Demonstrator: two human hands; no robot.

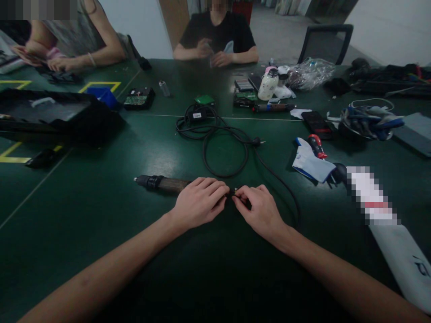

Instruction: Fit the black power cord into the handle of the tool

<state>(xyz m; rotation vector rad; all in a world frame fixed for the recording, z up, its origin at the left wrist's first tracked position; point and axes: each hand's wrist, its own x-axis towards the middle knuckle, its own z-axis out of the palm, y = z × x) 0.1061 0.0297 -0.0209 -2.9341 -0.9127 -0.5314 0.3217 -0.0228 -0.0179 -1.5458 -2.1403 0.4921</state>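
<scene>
An electric screwdriver [170,185] with a brown wrapped grip and black nose lies on the green table, its tip pointing left. My left hand [200,202] is closed over its rear end, the palm hiding that part. My right hand [261,208] pinches the black cable's end [233,192] between thumb and fingers, right at the screwdriver's tail. Whether the connector is seated in the tool cannot be made out. From there the black cable [225,176] loops behind my hands, with a small labelled adapter box [198,114] and a mains plug [257,141].
To the right lie a red-black screwdriver [317,146], a white-blue glove [311,162], a phone [317,124] and a long white package [400,251]. A black tray [101,128] stands left. Circuit boards [138,98] and another electric screwdriver [274,107] lie farther back. Two people sit across the table.
</scene>
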